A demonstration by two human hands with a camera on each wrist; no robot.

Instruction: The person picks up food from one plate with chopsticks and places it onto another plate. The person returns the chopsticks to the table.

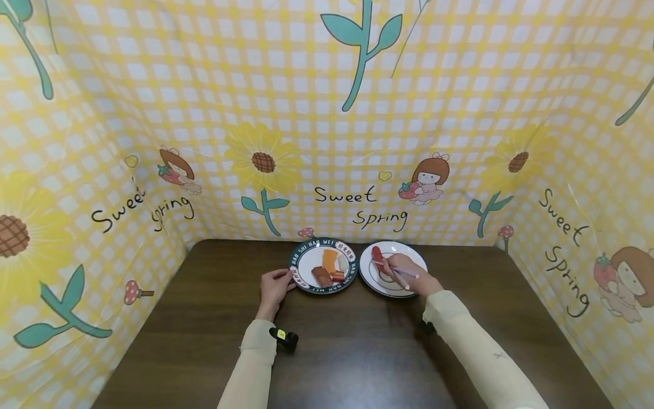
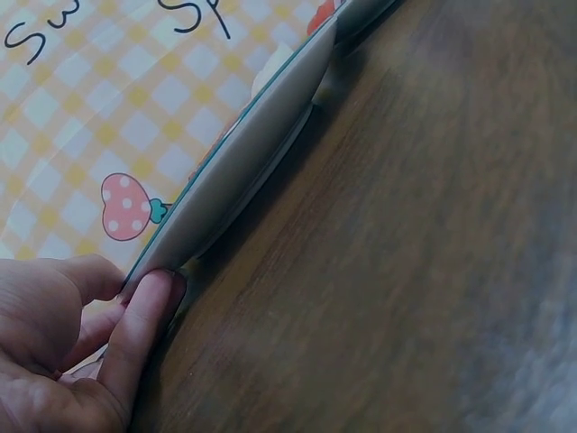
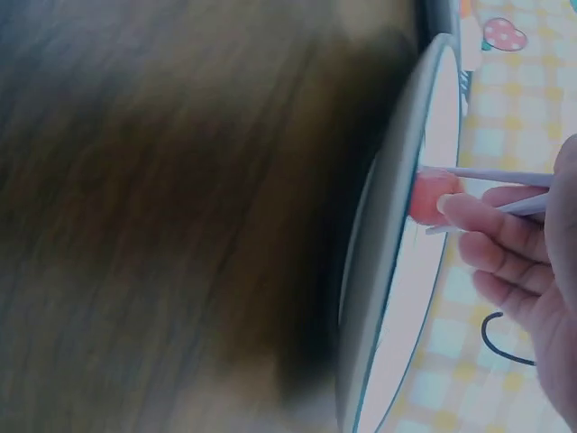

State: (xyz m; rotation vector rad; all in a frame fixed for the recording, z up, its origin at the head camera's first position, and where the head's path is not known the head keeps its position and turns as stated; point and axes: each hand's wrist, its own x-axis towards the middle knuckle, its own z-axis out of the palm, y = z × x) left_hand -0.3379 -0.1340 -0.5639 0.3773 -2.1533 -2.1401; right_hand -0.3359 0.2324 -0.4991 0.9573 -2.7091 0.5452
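Note:
My left hand (image 1: 274, 288) pinches the left rim of a plate (image 1: 301, 255) with a dark green lettered border; in the left wrist view, thumb and fingers (image 2: 140, 334) grip its edge. On that plate lie a brown piece (image 1: 322, 276), a yellow-orange slab (image 1: 330, 260), a pale piece (image 1: 343, 262) and a small red piece (image 1: 338, 276). My right hand (image 1: 409, 270) holds a pair of pale purple chopsticks (image 3: 500, 176) over a white plate (image 1: 407, 250) with a thin dark rim. Their tips lie on either side of a red sausage-like piece (image 1: 377, 257) on this plate.
Both plates stand side by side at the back of a dark wooden table (image 1: 352, 352). A yellow checked cloth (image 1: 327, 142) printed with flowers and "Sweet Spring" rises behind and on both sides. A black strap device (image 1: 287, 339) sits on my left wrist.

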